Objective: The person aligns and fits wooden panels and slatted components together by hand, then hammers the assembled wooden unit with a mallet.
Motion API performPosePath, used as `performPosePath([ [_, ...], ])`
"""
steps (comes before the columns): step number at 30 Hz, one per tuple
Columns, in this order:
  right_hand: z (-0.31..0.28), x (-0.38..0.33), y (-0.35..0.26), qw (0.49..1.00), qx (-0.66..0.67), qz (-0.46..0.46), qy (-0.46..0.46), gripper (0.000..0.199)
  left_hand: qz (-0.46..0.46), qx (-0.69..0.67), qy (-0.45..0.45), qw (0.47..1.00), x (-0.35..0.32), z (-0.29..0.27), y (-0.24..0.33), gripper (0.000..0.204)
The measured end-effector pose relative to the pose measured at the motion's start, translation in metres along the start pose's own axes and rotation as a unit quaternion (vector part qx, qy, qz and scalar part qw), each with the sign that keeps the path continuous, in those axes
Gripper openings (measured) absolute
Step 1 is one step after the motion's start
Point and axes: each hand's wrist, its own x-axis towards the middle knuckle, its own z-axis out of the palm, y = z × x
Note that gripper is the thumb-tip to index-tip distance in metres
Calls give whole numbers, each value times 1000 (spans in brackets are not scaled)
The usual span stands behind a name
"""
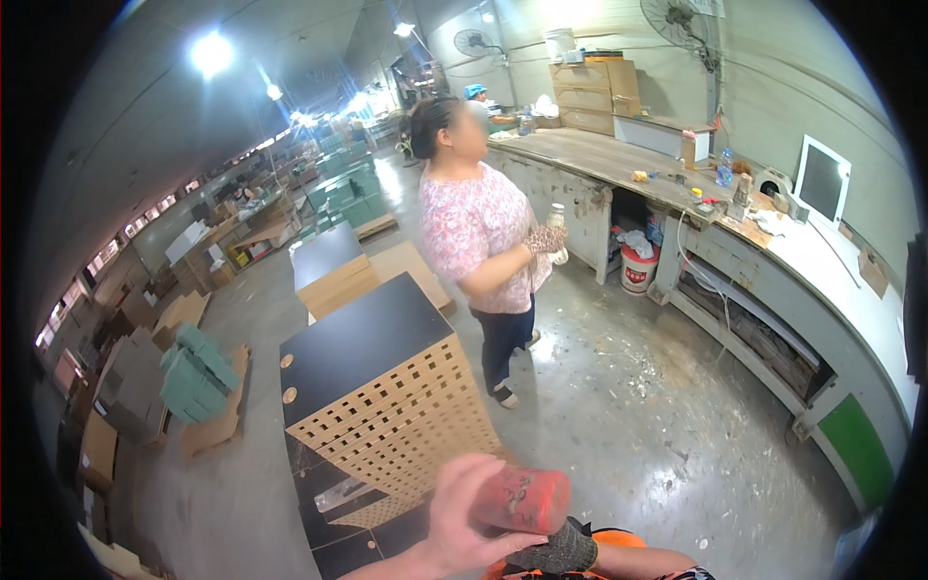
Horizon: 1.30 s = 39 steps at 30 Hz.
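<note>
My left hand [469,517] is bare and wraps around a red cylinder [522,498] with a scuffed surface, held low in front of me. My right hand [561,551] wears a dark knitted glove and sits just under the cylinder's right end, against something orange [614,536]. Whether the gloved fingers grip anything is hidden. Right beyond my hands stands a stack of black boards [362,338] whose side shows a pale perforated grid.
A person in a pink patterned top [474,227] stands on the concrete floor, holding a small bottle [556,217] in a gloved hand. A long workbench [599,155] curves along the right with a monitor [822,179]; a bucket [638,271] sits beneath. Green blocks [198,372] and cardboard lie left.
</note>
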Motion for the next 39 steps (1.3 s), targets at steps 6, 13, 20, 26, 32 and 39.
performPosePath([
  [6, 5, -15, -6, 999, -5, -17, 38, 70, 17, -6, -15, 1000, -5, 1, -5, 87],
  [13, 0, -25, -12, 993, 41, 45, 98, 59, 13, -25, -79, 997, 0, 8, -18, 85],
  [20, -55, -4, -31, 976, 63, 93, 186, 22, 21, 152, -88, 984, 58, -20, -59, 74],
  [26, -153, 14, 41, 946, 205, 166, 189, 16, -101, 393, -4, 914, 145, -48, -145, 39],
  [32, -226, 62, 23, 913, 252, 295, 128, 24, -226, 471, 6, 853, 156, -70, -198, 38],
  [39, -249, 98, 59, 926, 226, 287, 94, 25, -281, 458, -46, 842, 150, -50, -211, 36],
])
